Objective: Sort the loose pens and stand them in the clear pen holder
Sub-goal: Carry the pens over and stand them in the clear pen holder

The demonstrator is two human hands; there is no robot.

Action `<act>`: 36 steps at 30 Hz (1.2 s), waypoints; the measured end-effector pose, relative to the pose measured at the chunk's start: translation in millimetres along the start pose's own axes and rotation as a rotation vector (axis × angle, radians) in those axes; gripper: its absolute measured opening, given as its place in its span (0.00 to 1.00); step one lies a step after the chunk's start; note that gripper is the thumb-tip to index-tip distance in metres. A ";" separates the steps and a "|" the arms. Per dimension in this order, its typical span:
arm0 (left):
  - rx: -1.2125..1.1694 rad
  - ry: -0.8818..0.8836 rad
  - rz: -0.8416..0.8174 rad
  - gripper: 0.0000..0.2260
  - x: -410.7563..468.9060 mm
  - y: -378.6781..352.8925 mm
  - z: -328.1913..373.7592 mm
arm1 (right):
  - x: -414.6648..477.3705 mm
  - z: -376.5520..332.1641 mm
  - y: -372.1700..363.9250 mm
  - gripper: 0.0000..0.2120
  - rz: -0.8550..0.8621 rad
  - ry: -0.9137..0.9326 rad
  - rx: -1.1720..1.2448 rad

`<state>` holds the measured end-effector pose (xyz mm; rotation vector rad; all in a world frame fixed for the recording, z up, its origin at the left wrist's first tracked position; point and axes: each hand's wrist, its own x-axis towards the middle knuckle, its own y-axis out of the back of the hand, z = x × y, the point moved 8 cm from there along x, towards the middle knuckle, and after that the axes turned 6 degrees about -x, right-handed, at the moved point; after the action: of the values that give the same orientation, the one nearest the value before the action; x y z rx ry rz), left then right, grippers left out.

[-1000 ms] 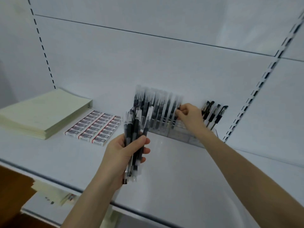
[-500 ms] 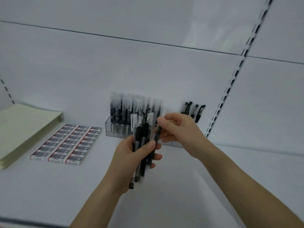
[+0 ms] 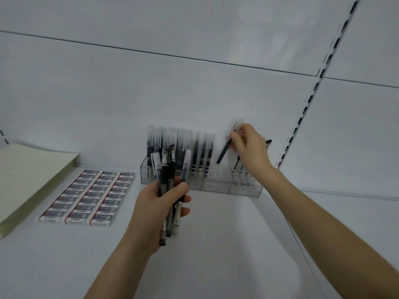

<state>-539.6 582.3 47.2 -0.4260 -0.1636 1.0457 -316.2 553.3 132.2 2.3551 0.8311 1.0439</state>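
I see a white shelf [image 3: 237,244] under the left hand [image 3: 159,203]. Behind the right hand [image 3: 250,147] rises a white back panel [image 3: 108,93], and a dark seam [image 3: 151,52] crosses it higher up. A slotted upright [image 3: 310,99] climbs to the right of that hand. A soft glare sits on the panel above it.

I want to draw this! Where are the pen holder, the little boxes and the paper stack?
pen holder [image 3: 216,186], head view, bare front wall.
little boxes [image 3: 95,196], head view, middle box.
paper stack [image 3: 32,169], head view, top sheet.
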 end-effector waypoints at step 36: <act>-0.086 0.060 -0.044 0.05 3.0 2.9 -7.7 | -7.2 -0.8 22.5 0.03 0.103 -0.065 0.071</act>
<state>-537.9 584.0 38.8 -0.5292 -0.1645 0.9837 -312.9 532.3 142.3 2.5006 0.7409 0.9880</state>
